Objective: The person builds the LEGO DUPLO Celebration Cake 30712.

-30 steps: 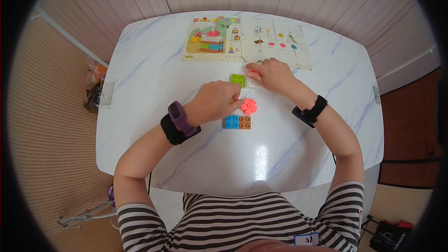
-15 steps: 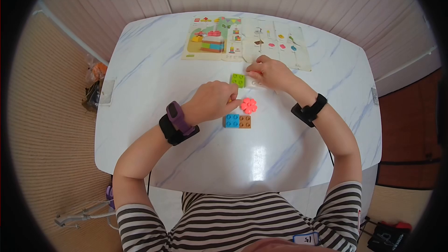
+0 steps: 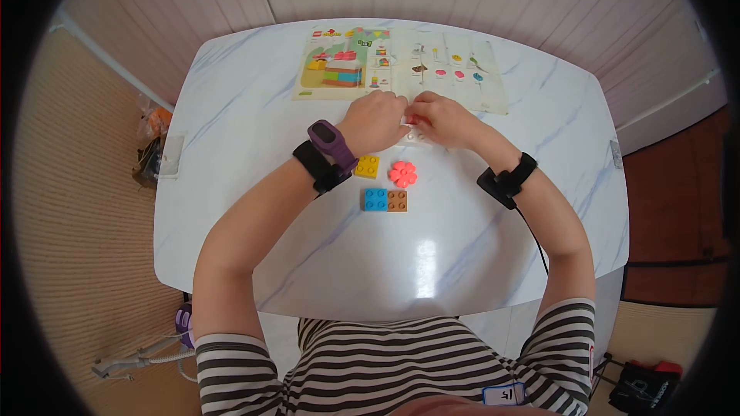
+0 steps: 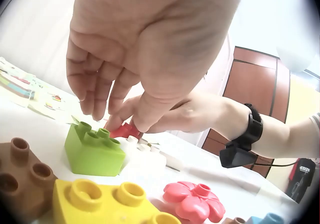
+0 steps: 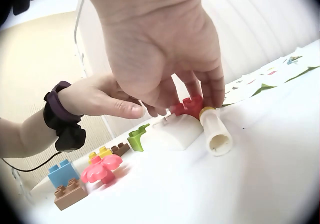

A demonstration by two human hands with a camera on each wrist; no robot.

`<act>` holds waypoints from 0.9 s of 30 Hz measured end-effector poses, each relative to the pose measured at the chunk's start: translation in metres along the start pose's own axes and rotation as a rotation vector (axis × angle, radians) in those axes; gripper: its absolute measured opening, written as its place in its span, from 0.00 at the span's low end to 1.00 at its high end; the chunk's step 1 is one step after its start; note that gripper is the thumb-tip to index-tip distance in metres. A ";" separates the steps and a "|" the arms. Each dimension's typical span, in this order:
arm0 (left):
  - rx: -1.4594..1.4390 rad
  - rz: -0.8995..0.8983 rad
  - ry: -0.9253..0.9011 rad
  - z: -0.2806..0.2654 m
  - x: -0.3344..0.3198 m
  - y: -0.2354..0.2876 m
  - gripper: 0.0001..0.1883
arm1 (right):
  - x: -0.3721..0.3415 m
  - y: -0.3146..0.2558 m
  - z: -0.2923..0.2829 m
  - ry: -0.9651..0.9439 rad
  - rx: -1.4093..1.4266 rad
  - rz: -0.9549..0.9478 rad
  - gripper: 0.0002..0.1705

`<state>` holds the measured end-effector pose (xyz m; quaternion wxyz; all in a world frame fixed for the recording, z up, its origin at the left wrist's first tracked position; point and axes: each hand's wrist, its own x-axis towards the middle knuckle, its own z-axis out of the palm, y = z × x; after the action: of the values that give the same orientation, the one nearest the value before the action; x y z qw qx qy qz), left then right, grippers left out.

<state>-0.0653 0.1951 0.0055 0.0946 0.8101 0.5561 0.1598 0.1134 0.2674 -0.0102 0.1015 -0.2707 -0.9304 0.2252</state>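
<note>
My right hand (image 3: 447, 122) pinches a red toy brick (image 5: 189, 105) over a white curved brick (image 5: 176, 134). In the head view my left hand (image 3: 374, 119) reaches in from the other side, its thumb close to the red brick and its fingers loosely bent with nothing between them. Beneath those fingers stands a green brick (image 4: 92, 151), hidden from the head camera. Nearer the front lie a yellow brick (image 3: 367, 167) and a coral flower piece (image 3: 402, 174). A blue brick (image 3: 375, 199) sits beside a tan brick (image 3: 398, 201).
An unfolded picture leaflet (image 3: 327, 81) lies along the far side of the marbled table (image 3: 493, 262). A brown brick (image 4: 30, 184) is near the yellow one. A white tube (image 5: 218, 136) with a yellow end rests close to my right fingertips.
My left hand has left the yellow brick and moved forward and right, up to the red and white bricks. My right hand stays about where it was, holding the red brick.
</note>
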 end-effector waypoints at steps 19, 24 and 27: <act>-0.478 -0.030 -0.047 -0.030 -0.019 0.019 0.20 | -0.036 -0.053 -0.024 0.118 0.097 -0.080 0.22; -0.530 0.043 -0.069 -0.038 -0.046 0.032 0.17 | -0.059 -0.076 -0.022 0.043 0.181 -0.085 0.21; -0.545 0.051 -0.086 -0.046 -0.058 0.039 0.16 | -0.069 -0.086 -0.024 0.045 0.338 -0.068 0.17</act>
<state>-0.0676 0.1256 0.0520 0.3283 0.7745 0.4677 0.2713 0.1389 0.1738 0.0471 0.1740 -0.2229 -0.8855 0.3687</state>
